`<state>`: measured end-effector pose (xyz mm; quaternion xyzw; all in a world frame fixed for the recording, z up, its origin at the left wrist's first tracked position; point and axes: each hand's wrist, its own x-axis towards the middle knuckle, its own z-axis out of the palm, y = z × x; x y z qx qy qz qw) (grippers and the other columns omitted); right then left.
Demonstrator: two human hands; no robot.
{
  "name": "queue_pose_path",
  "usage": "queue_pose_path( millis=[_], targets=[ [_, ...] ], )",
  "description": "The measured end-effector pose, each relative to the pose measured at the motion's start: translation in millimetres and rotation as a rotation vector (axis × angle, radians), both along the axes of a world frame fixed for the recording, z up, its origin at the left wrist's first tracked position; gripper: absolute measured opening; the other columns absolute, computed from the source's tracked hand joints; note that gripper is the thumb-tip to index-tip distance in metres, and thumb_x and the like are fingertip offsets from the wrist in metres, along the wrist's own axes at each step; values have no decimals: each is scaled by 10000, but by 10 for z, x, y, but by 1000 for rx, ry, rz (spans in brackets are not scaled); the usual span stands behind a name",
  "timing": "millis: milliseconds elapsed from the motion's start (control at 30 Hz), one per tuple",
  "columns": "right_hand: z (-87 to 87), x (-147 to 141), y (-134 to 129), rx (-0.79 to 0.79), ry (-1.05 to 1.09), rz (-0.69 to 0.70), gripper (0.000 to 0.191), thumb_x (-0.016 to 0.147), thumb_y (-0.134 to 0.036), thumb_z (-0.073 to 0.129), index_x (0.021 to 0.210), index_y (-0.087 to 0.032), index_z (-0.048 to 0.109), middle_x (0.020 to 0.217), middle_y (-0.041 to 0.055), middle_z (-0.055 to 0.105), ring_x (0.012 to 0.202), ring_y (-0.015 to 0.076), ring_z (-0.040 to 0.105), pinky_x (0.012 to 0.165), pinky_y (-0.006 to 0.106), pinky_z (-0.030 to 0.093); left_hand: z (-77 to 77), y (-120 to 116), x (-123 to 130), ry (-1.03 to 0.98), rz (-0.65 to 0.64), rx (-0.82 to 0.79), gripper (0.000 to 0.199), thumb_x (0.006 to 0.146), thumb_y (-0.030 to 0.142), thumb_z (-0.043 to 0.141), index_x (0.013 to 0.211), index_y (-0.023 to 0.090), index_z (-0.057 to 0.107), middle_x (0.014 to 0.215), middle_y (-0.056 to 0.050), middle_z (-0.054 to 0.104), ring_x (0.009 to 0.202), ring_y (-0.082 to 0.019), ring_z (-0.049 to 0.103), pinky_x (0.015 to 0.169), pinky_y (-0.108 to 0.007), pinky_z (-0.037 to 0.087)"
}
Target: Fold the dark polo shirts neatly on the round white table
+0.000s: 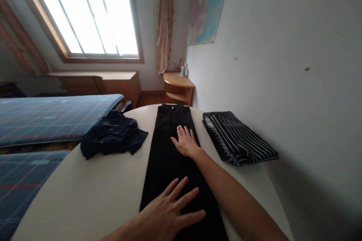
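Note:
A pair of black trousers (165, 158) lies flat and lengthwise on a round pale table (93, 192), waistband at the far edge. My right hand (185, 141) rests palm down on the upper part of the trousers, fingers spread. Nearer to me, my left hand (169, 211) presses flat on the lower legs of the trousers, fingers apart. Neither hand holds anything.
A crumpled dark navy garment (113, 135) lies on the table's left side. A folded black-and-white striped garment (237, 139) lies at the right, next to the white wall. Beds with blue plaid covers (48, 116) stand at left; a wooden corner shelf (178, 88) is beyond.

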<state>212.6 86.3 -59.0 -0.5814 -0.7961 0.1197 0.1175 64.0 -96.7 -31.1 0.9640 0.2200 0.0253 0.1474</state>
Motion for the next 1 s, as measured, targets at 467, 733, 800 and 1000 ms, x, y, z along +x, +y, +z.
queue_pose_path(
  millis=[467,733,800,1000],
  targets=[
    [76,143,58,109,105,93,649,1034,-465,291,1526,-46,352,1611,151,299,1498,251,253,1220,422,186,88,-64,48,5,298,-140,847,910,499,605,1597,298,153,1655,-93,-25,1504,-393,-31,1194,-652,85],
    [106,479,-1197,46,-23,297,630,1035,-464,326,1545,-96,336,1623,126,262,1517,266,194,1236,462,162,250,50,-254,-190,403,-174,670,942,359,565,1553,263,307,1599,-94,350,1468,-272,333,1179,-474,349],
    [135,539,-1499,39,-24,349,641,1034,-498,320,1563,-137,300,1632,103,243,1522,257,176,1240,469,158,134,52,-312,-145,457,-64,721,933,378,578,1569,239,268,1640,-108,234,1507,-305,211,1188,-522,311],
    [251,550,-1926,-49,-55,380,745,1004,-558,370,1583,-119,211,1648,110,147,1532,295,94,1246,520,120,-279,-76,-298,-27,436,203,722,992,460,471,1599,272,130,1656,-87,158,1519,-354,98,1177,-613,252]
  ],
)
